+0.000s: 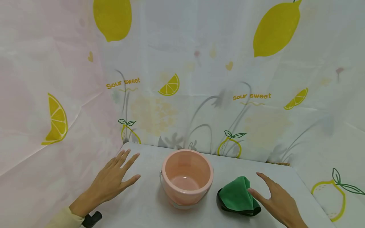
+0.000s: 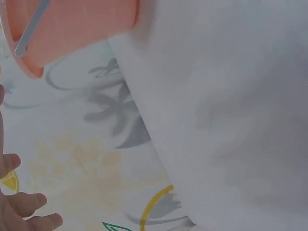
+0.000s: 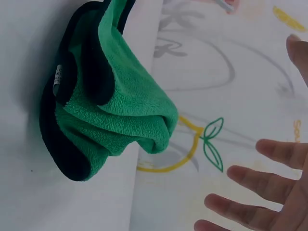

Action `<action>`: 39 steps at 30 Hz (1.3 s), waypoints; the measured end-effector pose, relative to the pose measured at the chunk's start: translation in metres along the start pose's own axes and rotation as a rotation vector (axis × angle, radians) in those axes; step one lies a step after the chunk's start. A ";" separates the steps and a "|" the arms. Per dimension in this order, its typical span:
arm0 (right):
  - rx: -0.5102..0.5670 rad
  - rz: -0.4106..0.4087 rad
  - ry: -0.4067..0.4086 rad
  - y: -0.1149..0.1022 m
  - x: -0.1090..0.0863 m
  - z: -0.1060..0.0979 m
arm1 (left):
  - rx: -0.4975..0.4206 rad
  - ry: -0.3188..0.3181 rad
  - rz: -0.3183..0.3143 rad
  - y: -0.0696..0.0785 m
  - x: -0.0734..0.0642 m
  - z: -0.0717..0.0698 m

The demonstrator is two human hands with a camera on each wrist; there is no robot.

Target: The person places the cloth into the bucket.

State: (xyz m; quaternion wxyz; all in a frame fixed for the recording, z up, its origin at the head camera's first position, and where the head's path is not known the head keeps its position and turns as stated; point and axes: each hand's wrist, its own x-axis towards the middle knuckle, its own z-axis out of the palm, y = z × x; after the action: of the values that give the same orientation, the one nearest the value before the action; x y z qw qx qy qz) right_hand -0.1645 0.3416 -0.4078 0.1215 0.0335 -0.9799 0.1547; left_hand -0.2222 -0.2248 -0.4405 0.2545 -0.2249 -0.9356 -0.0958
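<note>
A pink bucket (image 1: 186,186) with a thin wire handle stands upright on the white table, and its inside looks bare. To its right lies a crumpled green cloth (image 1: 236,195) with a black edge; the right wrist view shows the terry cloth (image 3: 130,91) and a small white tag. My left hand (image 1: 112,179) hovers left of the bucket with fingers spread, touching nothing. On the other side, my right hand (image 1: 278,201) is held just right of the cloth, thumb and fingers apart. In the right wrist view a gap separates its fingers (image 3: 274,185) from the cloth.
The white table (image 1: 137,209) runs back to a hanging sheet (image 1: 194,38) printed with lemons and the words "Sour sweet". Similar sheets (image 1: 37,63) enclose the left and right sides. A black strap piece (image 1: 92,219) sits at my left wrist.
</note>
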 end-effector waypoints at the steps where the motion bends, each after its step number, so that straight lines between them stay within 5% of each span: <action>1: 0.005 0.002 0.005 -0.001 0.000 0.001 | -0.022 0.004 -0.001 0.001 0.000 0.000; 8: 0.093 0.005 0.028 -0.008 0.006 0.007 | -0.221 -0.017 -0.025 0.006 0.002 0.001; 15: 0.250 0.059 -0.036 -0.014 0.009 0.017 | -0.290 0.006 -0.030 0.010 0.008 0.007; 29: 0.379 0.118 -0.119 -0.025 0.012 0.029 | -0.535 0.011 -0.178 0.027 0.021 0.013; 39: 0.496 0.184 -0.146 -0.028 0.013 0.037 | -0.661 0.012 -0.142 0.039 0.025 0.024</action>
State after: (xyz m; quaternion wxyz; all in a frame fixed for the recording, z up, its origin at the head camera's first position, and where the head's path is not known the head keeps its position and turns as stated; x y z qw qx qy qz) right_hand -0.1823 0.3026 -0.4307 0.0238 -0.0158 -0.9171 0.3977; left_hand -0.2340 -0.1744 -0.4453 0.1661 -0.2291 -0.8657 -0.4129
